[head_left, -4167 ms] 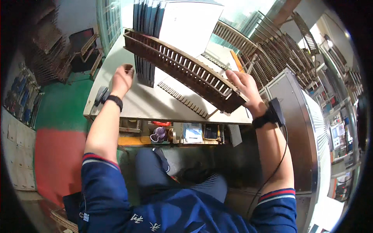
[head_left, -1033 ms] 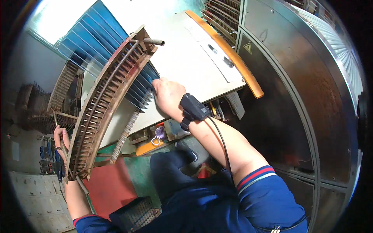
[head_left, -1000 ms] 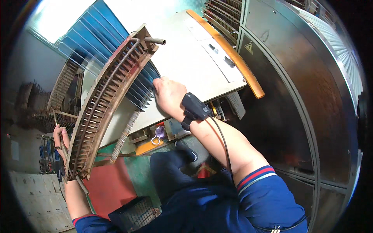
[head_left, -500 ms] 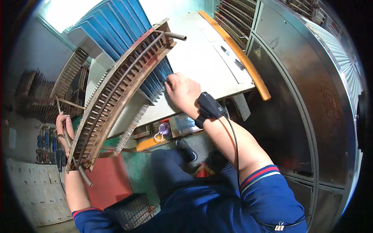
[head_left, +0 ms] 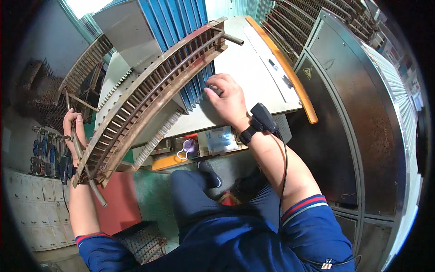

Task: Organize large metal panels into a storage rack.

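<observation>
At the left edge of the frame, the left hand (head_left: 72,129) is seen closed around a thin metal rod (head_left: 86,167) at the lower end of a long rusty slotted rack (head_left: 149,97); its grip is wrapped tight on that rod. The rack is held tilted, running from the lower left up to the upper middle of the frame, where a short pipe stub (head_left: 232,39) sticks out of its top end. Behind and under the rack's upper half, a row of upright blue panels (head_left: 181,20) is set on the counter (head_left: 247,75). A toothed comb-like strip (head_left: 156,140) is laid along the counter's near edge, below the rack.

In the middle of the frame, the right hand (head_left: 229,97) is rested on the counter with its fingers bent, the fingertips touching the lower edges of the blue panels; nothing is enclosed by its grip. A black device (head_left: 264,118) is strapped at that wrist. To the right, a dark metal cabinet (head_left: 358,113) is seen just beside the counter.
</observation>
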### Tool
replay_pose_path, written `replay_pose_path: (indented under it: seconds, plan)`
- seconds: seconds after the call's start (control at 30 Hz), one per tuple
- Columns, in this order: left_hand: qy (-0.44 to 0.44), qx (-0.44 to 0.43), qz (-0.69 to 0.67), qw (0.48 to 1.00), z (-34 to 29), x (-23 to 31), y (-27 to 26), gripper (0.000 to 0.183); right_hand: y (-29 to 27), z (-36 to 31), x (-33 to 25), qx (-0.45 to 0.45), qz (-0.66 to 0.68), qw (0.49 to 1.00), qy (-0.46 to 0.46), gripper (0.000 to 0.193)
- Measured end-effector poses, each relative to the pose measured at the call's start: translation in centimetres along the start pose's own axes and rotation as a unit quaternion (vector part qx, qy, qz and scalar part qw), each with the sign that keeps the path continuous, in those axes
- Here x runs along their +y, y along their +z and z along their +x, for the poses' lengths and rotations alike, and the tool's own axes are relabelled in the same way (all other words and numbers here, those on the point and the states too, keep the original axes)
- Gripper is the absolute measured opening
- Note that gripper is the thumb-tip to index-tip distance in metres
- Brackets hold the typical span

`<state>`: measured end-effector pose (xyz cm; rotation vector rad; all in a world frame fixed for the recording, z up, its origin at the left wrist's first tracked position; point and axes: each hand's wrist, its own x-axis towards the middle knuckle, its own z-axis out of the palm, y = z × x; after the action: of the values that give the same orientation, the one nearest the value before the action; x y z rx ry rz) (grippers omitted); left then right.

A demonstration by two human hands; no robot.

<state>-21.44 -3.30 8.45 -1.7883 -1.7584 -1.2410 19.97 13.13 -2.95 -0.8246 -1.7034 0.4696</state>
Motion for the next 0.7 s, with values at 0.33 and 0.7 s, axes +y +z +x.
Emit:
replay_pose_path:
  seconds: [0.33,0.7]
  plan:
    - [0.017,0.037,0.000,0.999,-0.2,-0.2,0.9,0.011,0.3,-0.1,-1.0,-0.048,-0.196,0.978,0.057,0.015]
    - [0.009,0.044,-0.012,0.999,-0.4,-0.1,1.1,0.012,1.0,0.2,-1.3,-0.059,-0.209,0.975,0.048,0.013]
